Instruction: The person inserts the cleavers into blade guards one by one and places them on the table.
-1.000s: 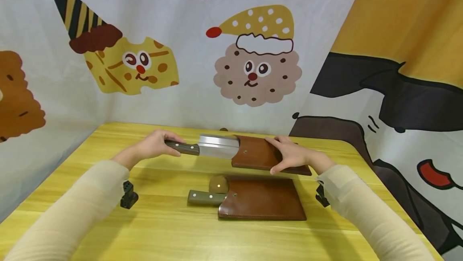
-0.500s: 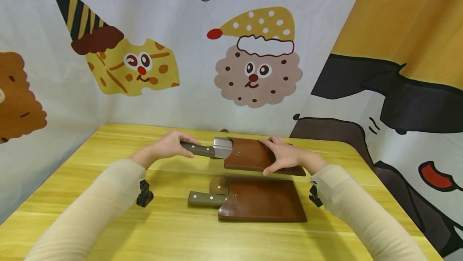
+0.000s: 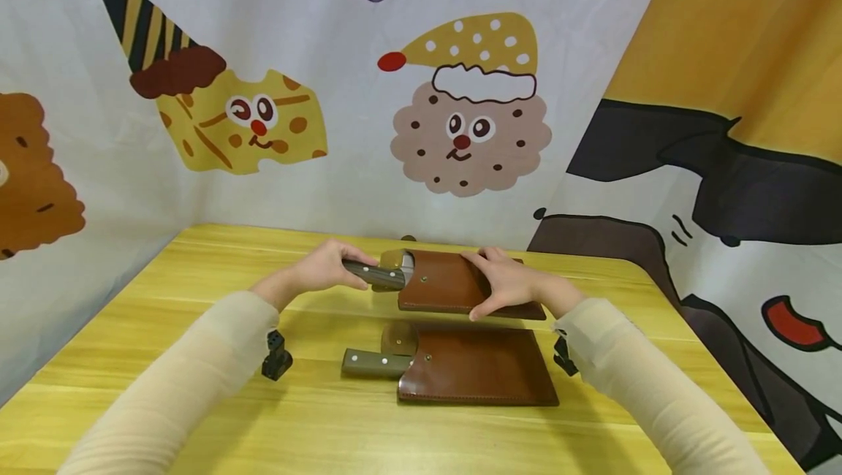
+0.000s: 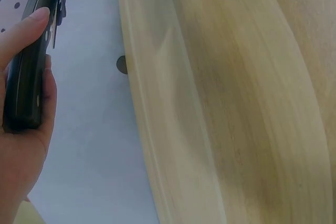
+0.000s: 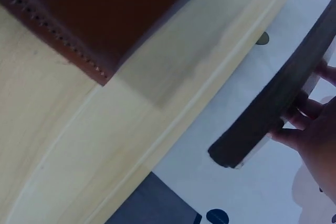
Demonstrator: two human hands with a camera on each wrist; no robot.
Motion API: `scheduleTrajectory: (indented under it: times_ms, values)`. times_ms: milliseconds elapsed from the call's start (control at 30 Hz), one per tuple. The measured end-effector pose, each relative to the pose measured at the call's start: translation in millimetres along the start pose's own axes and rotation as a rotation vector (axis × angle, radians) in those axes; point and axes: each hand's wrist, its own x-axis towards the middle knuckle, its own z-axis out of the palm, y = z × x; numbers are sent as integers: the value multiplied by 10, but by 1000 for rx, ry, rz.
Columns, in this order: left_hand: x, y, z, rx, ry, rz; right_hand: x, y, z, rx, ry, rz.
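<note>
My left hand (image 3: 322,268) grips the dark riveted handle of a cleaver (image 3: 373,274). Nearly all its blade is inside a brown leather sheath (image 3: 439,281), with a narrow strip of steel at the mouth. My right hand (image 3: 509,283) holds that sheath from above, thumb on the near edge and fingers toward the far edge. In the left wrist view, thumb and fingers wrap the cleaver handle (image 4: 26,87). The right wrist view has the sheath's dark edge (image 5: 273,98) raised off the table, fingers on it.
Nearer on the yellow wood-grain table (image 3: 276,431) lies a second brown sheath (image 3: 480,367). An olive handle (image 3: 375,363) and a round leather flap (image 3: 398,337) stick out at its left. A cartoon-printed curtain (image 3: 355,197) hangs behind the table.
My left hand has moved right, sliding the cleaver blade from about half exposed to nearly covered. The held sheath and my right hand have shifted slightly left.
</note>
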Motion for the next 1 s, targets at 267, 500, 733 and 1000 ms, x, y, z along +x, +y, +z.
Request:
scheduleTrajectory:
  times_ms: [267, 500, 733, 1000]
  values:
    - [-2, 13, 12, 2, 3, 24, -2, -13, 9, -7, 12, -3]
    - [7, -7, 11, 25, 0, 42, -4, -41, 55, -41, 50, 8]
    - [-14, 5, -29, 66, 10, 49, -28, -29, 76, 47, 39, 50]
    - [-35, -26, 29, 27, 0, 38, -10, -23, 130, 4, 46, 53]
